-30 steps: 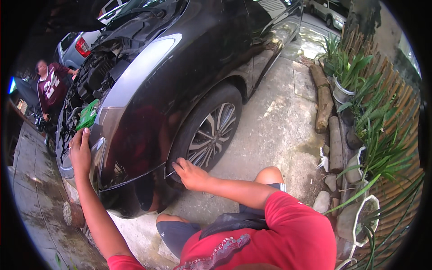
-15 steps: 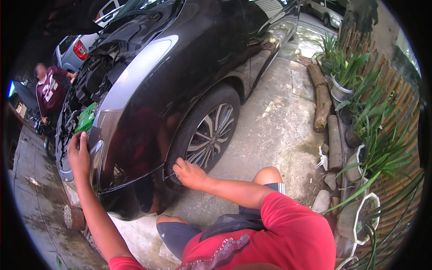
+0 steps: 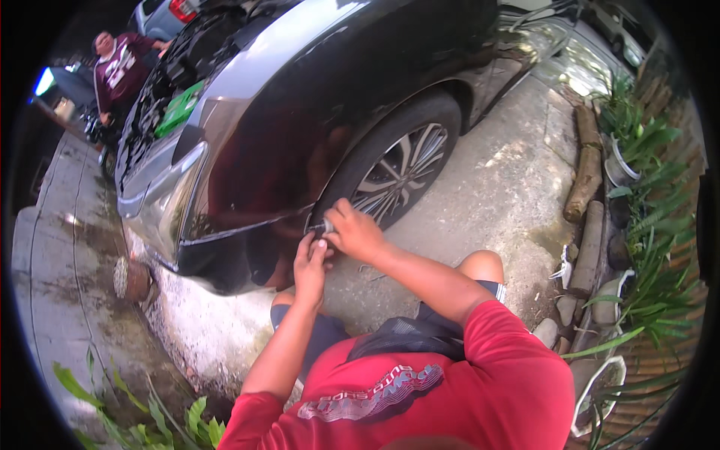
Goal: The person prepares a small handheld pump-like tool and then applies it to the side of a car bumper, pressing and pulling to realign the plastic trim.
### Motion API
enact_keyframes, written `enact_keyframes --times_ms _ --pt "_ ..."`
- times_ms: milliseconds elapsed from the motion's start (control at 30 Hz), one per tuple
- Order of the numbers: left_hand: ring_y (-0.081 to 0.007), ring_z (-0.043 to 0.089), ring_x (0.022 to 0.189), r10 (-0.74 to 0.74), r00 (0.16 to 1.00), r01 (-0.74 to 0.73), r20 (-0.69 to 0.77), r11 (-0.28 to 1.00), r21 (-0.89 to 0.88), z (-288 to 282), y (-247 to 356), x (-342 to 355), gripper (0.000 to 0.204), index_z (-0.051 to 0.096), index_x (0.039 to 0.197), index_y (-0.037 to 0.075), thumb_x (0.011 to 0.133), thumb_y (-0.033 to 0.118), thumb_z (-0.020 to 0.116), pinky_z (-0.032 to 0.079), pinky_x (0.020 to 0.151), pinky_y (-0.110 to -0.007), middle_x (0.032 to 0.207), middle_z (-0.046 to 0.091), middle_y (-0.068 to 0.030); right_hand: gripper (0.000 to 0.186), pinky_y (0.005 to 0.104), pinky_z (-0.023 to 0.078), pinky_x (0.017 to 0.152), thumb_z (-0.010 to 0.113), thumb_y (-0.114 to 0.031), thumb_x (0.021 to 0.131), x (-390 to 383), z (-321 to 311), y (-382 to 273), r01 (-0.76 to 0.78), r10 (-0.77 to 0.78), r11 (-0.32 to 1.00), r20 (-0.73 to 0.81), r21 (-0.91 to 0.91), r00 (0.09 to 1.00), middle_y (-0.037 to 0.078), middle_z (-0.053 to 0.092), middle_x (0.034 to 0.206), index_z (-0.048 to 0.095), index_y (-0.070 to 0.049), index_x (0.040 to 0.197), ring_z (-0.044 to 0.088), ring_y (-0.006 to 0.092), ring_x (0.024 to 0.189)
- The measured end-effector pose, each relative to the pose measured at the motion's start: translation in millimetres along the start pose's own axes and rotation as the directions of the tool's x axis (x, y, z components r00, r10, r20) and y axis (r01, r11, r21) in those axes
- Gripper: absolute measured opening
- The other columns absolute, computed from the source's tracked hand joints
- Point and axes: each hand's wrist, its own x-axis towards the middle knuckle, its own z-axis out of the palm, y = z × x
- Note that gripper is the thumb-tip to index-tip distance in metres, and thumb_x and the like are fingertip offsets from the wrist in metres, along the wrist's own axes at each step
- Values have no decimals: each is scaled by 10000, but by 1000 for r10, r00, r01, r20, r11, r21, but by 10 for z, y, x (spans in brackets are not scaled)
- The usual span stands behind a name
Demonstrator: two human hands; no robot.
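Note:
A dark car fender fills the middle, meeting the front bumper along a seam that ends at the wheel arch. My right hand is closed around a small hand tool with a pale grip; its thin dark end points at the seam's end. Just below that spot, the fingers of my left hand are curled together against the edge of the bumper. What they pinch, if anything, is hidden. The front wheel, with its silver spokes, stands right behind my right hand.
The engine bay is uncovered, with a green part near its front. A person in a maroon top stands beyond it. Logs, stones and potted plants line the right side. A round block lies front left.
My left hand has come down from the car's front corner to beside my right hand at the wheel arch. The view has shifted, and the right hand stays at the arch edge.

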Motion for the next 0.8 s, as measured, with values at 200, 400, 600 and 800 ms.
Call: enact_keyframes --times_ms 200,400,600,800 --pt "-75 627 848 -24 999 32 43 983 -182 -42 -25 135 333 653 1264 44 998 244 654 474 686 -230 1025 678 0 433 447 519 854 789 -226 807 -197 -378 94 -77 21 982 306 174 952 178 663 1037 655 -34 1170 654 384 988" --pt "-90 664 794 10 973 -7 231 1000 -14 -214 -195 85 173 673 1093 -1 960 109 679 517 719 -228 891 710 -35 300 389 515 877 723 -133 860 -319 -450 26 -368 122 841 525 397 843 167 700 1066 654 -42 1137 680 305 1002" --pt "-90 660 744 55 951 -117 304 975 190 -117 -45 -5 112 653 1045 -3 978 81 622 499 625 -246 845 697 -37 202 293 496 688 713 -67 865 -315 -300 243 -253 39 897 504 364 863 59 675 857 656 -42 1058 635 127 796" --pt "-93 659 702 193 946 -276 260 899 339 -215 -43 -70 128 654 984 0 968 127 648 492 619 -263 769 691 -42 107 270 497 661 685 -110 921 -289 -279 -47 -503 129 737 637 452 760 41 688 871 685 -33 995 626 96 740"
